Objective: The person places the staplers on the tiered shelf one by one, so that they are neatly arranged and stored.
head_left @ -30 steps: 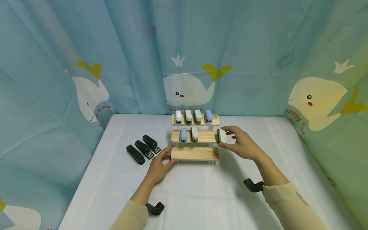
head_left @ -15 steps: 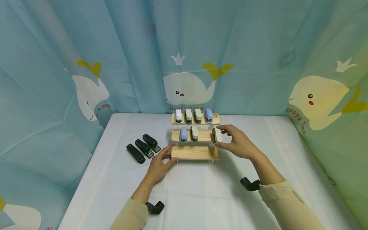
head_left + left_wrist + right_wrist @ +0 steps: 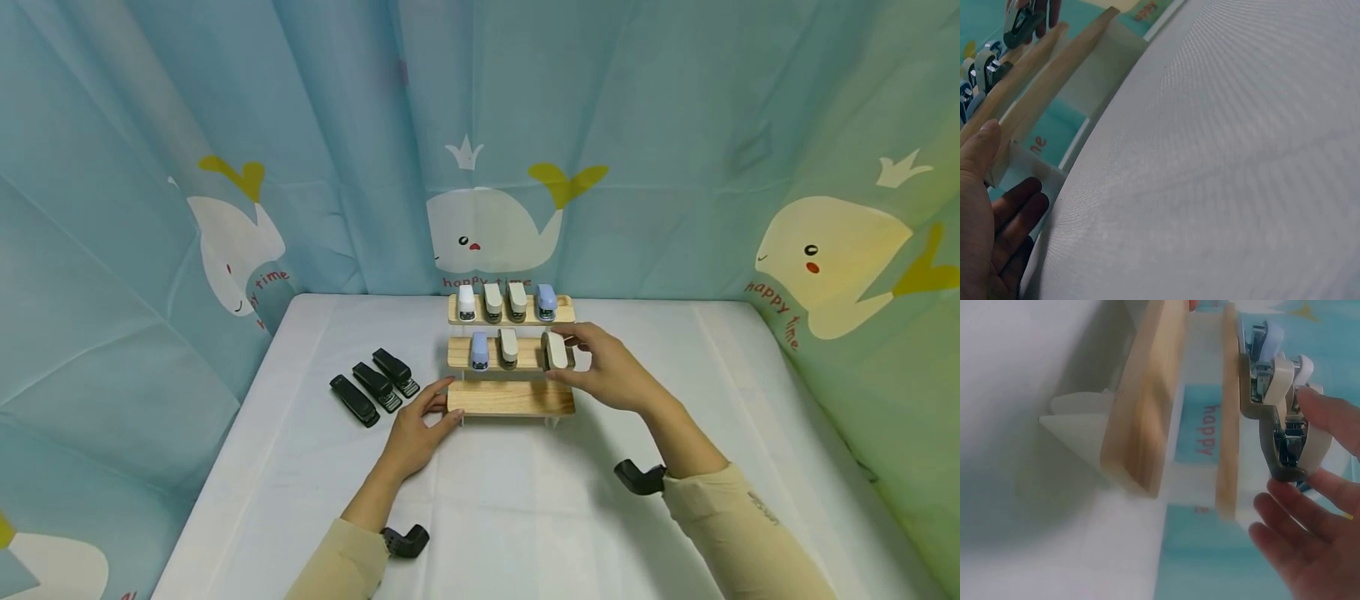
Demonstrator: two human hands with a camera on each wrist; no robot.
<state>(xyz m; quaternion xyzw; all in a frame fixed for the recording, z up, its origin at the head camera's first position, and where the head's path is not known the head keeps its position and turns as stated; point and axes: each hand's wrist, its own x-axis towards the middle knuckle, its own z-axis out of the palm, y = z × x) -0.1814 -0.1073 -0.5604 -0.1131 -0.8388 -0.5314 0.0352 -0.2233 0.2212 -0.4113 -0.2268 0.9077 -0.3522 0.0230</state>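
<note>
My right hand (image 3: 617,371) pinches a small off-white stapler (image 3: 556,352) between thumb and fingers, at the right end of the middle shelf of a three-tier wooden stand (image 3: 510,399). In the right wrist view, the stapler's dark base (image 3: 1270,440) faces the shelf board. Left of it on that shelf are a blue stapler (image 3: 479,351) and another off-white stapler (image 3: 508,348). My left hand (image 3: 413,433) holds the left end of the bottom shelf; the left wrist view shows its thumb (image 3: 984,147) against the board and the other fingers below.
On the top shelf stand a white stapler (image 3: 467,302), two off-white staplers (image 3: 492,302) and a blue stapler (image 3: 546,302). Three black staplers (image 3: 376,387) lie on the white tablecloth (image 3: 510,517), left of the stand. Behind the table hangs a blue curtain (image 3: 660,125) with whale prints.
The right hand has carried the off-white stapler leftward, from past the right end of the middle shelf to over it, turning its top more toward the head camera. The left hand has stayed put.
</note>
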